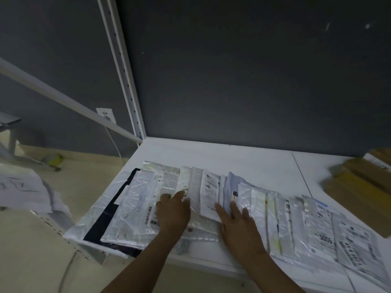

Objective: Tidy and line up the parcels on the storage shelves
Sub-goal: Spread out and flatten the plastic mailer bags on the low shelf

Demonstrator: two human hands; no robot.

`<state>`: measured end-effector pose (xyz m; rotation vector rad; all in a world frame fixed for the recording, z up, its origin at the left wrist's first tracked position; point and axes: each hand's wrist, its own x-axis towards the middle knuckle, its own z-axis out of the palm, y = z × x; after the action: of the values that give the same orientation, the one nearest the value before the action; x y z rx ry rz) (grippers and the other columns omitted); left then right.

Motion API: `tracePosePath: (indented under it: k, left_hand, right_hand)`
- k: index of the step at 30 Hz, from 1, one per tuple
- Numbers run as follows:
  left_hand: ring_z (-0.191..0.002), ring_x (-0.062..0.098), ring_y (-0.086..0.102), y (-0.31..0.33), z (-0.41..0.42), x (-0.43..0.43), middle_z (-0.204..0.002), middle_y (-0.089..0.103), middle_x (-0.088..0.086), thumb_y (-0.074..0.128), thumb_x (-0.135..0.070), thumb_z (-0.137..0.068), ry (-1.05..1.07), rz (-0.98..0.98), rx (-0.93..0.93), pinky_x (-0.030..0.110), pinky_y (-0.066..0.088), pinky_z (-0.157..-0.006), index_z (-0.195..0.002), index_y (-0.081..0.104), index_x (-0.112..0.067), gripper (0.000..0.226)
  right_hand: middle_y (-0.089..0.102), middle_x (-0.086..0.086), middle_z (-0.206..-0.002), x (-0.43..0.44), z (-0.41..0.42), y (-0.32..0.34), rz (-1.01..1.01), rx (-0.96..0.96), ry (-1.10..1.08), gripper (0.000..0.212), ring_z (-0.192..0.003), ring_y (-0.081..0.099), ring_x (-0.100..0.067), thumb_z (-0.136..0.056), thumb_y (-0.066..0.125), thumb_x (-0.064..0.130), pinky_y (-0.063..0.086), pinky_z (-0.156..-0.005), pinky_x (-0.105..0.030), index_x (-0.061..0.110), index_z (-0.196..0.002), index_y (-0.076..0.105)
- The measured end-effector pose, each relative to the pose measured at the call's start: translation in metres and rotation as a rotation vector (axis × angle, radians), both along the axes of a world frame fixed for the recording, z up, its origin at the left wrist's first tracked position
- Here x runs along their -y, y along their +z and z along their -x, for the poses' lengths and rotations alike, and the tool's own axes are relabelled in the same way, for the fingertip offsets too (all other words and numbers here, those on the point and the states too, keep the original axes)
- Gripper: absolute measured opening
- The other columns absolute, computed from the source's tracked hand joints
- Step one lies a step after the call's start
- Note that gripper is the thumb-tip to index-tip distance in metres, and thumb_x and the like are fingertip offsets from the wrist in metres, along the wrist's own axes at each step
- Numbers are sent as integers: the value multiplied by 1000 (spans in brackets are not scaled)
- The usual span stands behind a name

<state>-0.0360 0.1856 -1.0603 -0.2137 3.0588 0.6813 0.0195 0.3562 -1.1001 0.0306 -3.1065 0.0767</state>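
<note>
A row of several flat plastic mailer parcels [300,225] lies overlapping along the front of a white shelf [232,159]. The leftmost ones, clear and silver bags [131,204] over a black one [105,214], hang slightly past the shelf's left edge. My left hand [172,214] rests palm down on the left stack, fingers fairly straight. My right hand [236,220] lies flat on the middle parcels beside a white labelled envelope [209,193], fingers spread. Neither hand grips anything.
Brown cardboard parcels [359,187] sit at the shelf's right end. A white slotted upright [127,81] rises at the back left corner against a dark grey wall. Left of the shelf are a wall socket [105,115] with a cable, and crumpled white bags [23,187] on the beige floor.
</note>
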Motion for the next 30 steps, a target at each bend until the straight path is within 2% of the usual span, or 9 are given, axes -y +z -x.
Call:
tracePosePath:
  k: [4, 6, 8, 10, 17, 21, 25, 28, 30]
  left_hand:
    - [-121, 31, 53, -2, 6, -5, -135, 53, 17, 52, -29, -98, 121, -432, 98, 37, 40, -100, -144, 37, -9, 52]
    - [-114, 29, 57, 3, 5, -6, -126, 61, 15, 52, -25, -98, 167, -491, 91, 32, 41, -95, -128, 55, -4, 36]
    - [-85, 25, 64, 6, 6, 2, -89, 70, 9, 52, -22, -97, 139, -415, 47, 29, 45, -74, -78, 65, -12, 25]
    - [-69, 22, 63, 10, 8, 15, -62, 60, 1, 51, -21, -96, 168, -330, -3, 26, 43, -63, -60, 55, -16, 37]
    - [-70, 20, 54, 43, 1, 30, -78, 60, 2, 51, -14, -95, 360, -474, -540, 27, 34, -61, -91, 64, -7, 15]
    - [-62, 19, 60, 30, 0, 12, -64, 61, 2, 52, -12, -92, 237, -487, -264, 24, 42, -54, -79, 64, -4, 19]
    - [-51, -5, 41, 13, -6, -11, -58, 47, -12, 55, -18, -95, 68, -401, -90, 0, 36, -52, -69, 55, -18, 25]
    - [-59, 5, 53, -4, -4, -20, -66, 62, -4, 58, -20, -90, 8, -307, -40, 8, 36, -57, -65, 57, -17, 25]
    - [-76, 17, 59, -9, -2, -23, -79, 64, 5, 53, -19, -87, 6, -189, -16, 25, 48, -74, -69, 64, -10, 22]
  right_hand:
    - [69, -16, -107, 1, 6, -2, -83, 75, 2, 55, -79, 67, -48, -62, 76, 43, 57, -55, -50, 32, -115, 68]
    - [67, -17, -111, 1, 5, 0, -110, 89, 26, 62, -84, 66, -50, -60, 82, 45, 58, -58, -53, 32, -119, 67]
    - [51, -21, -136, 2, 2, 6, -40, 83, 49, 57, -111, 52, -57, -85, 62, 44, 52, -84, -60, 36, -139, 47]
    - [27, -14, -156, -1, 2, 2, 13, 67, 32, 52, -135, 31, -49, -101, 26, 36, 36, -107, -52, 36, -153, 16]
    - [51, -15, -141, 1, 2, 3, 363, -36, -85, 64, -122, 51, -44, -96, 46, 3, 52, -91, -47, 27, -152, 25]
    - [48, -15, -143, 4, -2, 7, 442, -63, -132, 58, -131, 43, -43, -101, 38, 8, 45, -100, -45, 27, -153, 21]
    - [44, -13, -147, 2, -5, 7, 408, -68, -101, 63, -133, 40, -44, -100, 39, 12, 45, -100, -46, 35, -152, 12]
    - [28, -9, -155, 3, -5, 13, 306, 38, -74, 63, -137, 34, -36, -101, 34, 17, 40, -106, -40, 32, -154, 4]
    - [22, -9, -158, 3, -5, 16, 245, 84, -74, 63, -140, 29, -36, -102, 34, 20, 38, -107, -39, 32, -154, -1]
